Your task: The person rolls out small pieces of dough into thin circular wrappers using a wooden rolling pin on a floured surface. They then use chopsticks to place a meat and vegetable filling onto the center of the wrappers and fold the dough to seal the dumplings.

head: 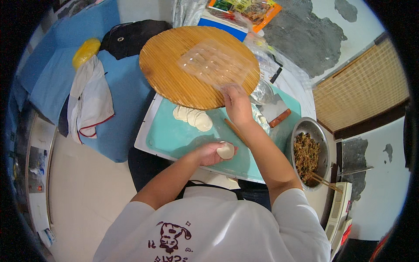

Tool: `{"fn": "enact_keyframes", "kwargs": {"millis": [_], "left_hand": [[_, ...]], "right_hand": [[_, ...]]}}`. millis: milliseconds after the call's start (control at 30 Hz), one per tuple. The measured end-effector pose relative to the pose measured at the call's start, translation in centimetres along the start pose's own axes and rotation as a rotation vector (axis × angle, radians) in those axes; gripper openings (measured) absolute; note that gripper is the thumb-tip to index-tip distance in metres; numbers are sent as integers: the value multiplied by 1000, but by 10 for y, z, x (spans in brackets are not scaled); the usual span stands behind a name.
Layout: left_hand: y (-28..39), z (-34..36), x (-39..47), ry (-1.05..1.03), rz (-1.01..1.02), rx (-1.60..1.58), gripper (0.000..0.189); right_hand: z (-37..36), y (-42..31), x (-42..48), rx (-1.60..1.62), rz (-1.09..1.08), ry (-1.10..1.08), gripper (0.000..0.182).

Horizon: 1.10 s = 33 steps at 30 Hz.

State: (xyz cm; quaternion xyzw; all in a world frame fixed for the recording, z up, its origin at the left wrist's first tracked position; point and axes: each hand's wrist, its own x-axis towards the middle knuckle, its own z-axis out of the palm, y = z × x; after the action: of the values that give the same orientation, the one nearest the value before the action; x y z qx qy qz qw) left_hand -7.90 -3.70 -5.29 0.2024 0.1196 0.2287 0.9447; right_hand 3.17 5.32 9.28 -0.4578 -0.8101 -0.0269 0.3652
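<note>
My left hand [209,155], palm up, holds a round dough wrapper [226,150] above the near part of a teal mat [160,134]. Across the mat, my right hand [238,106] pinches the near edge of a clear plastic tray [212,62] lying over a round bamboo board [160,55]. Several overlapping dough wrappers [203,121] rest on the mat by the board's near rim. A wooden rolling pin [234,129] lies partly hidden under my right forearm. Right of it is a wide-bladed knife [271,106] with a reddish-brown handle, near dough pieces [262,119].
At the right stands a metal bowl [322,140] of chopped filling [306,154], with chopsticks [322,180] leaning in it. A smaller metal bowl [263,93] sits beyond the knife. Food packaging [258,13] is at the back. A blue sofa [124,91] on the left bears clothing [91,101].
</note>
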Motion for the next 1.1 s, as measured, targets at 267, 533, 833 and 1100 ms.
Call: {"fn": "enact_keyframes", "kwargs": {"millis": [267,533,833,1100], "left_hand": [[-3,-15,1,-86,-30,-317,47],[12,8,-25,122,9,24,50],[-6,34,-11,281,12,68,46],[-30,106,31,375,-90,103,40]], "right_hand": [[-35,10,-37,47,-106,99,33],[-159,-16,-218,39,387,393,20],[-293,42,-373,-138,1372,1015,51],[-288,91,-383,916,1545,779,48]]}}
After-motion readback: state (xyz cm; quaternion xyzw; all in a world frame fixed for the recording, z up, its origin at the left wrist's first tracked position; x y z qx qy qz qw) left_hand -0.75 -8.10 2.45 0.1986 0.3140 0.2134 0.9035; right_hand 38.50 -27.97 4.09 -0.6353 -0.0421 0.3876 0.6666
